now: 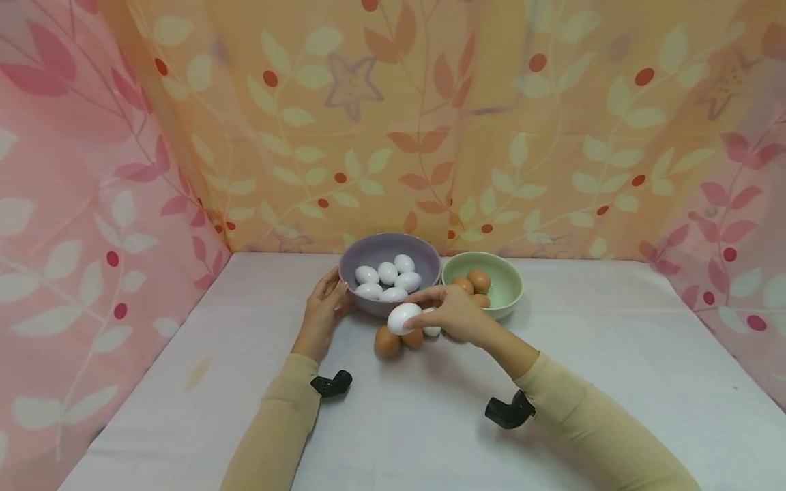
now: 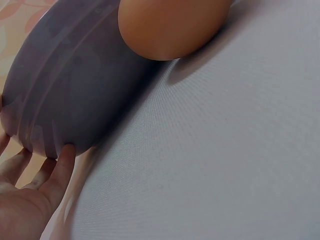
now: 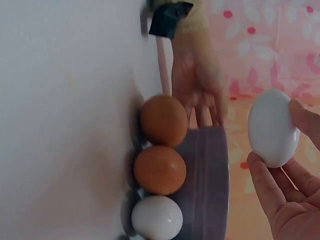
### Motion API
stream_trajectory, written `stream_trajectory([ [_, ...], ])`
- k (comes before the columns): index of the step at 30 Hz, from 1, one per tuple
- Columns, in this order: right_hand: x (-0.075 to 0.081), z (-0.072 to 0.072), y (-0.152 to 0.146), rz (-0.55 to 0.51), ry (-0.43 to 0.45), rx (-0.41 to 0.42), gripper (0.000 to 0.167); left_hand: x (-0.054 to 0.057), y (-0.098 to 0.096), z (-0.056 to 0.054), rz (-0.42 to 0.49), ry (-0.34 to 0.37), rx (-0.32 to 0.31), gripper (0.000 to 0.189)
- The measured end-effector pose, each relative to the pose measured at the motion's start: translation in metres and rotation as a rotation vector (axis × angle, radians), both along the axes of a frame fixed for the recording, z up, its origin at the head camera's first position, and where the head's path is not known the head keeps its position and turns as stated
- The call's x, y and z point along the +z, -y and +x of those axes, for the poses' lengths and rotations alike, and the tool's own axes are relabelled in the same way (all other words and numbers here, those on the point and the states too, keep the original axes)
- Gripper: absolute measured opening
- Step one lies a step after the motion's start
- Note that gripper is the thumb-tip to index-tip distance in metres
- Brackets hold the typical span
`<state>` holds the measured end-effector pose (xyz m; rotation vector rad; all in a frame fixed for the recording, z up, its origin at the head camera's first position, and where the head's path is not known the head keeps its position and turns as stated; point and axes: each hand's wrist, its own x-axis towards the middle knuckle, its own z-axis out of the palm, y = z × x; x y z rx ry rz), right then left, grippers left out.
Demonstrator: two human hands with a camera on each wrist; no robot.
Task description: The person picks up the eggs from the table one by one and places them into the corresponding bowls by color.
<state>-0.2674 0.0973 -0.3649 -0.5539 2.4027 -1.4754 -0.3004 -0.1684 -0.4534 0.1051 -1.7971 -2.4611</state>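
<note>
Thumb and fingertips of my right hand (image 1: 457, 315) pinch a white egg (image 1: 404, 318) in the air, just in front of the purple bowl (image 1: 389, 243). In the right wrist view this egg (image 3: 273, 128) stands long end up between the fingers. My left hand (image 1: 322, 310) rests on the left side of the purple bowl, its extended fingers (image 2: 64, 162) touching the outer wall. Several white eggs (image 1: 387, 273) lie inside that bowl. Below the held egg, two brown eggs (image 1: 387, 342) and a white egg (image 3: 157, 218) sit on the table in a row.
A smaller green bowl (image 1: 508, 286) holding brown eggs (image 1: 479, 280) stands right of the purple one; my right hand partly covers it. White cloth (image 1: 393, 423) covers the table. Patterned curtains (image 1: 344, 123) hang behind and at both sides.
</note>
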Motion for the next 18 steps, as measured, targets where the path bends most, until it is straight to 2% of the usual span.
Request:
stream_trajectory([
  [10,0.001,-0.037,0.012,0.03,-0.046,-0.08,0.05,0.0,0.0,0.0,0.006,-0.01,0.013,0.054],
  [13,0.001,-0.045,0.018,0.065,-0.077,-0.095,0.051,-0.001,0.0,-0.001,0.01,-0.005,0.011,0.054],
  [18,-0.001,-0.056,0.027,0.04,-0.074,-0.098,0.053,-0.001,0.0,-0.002,0.019,0.0,0.006,0.054],
])
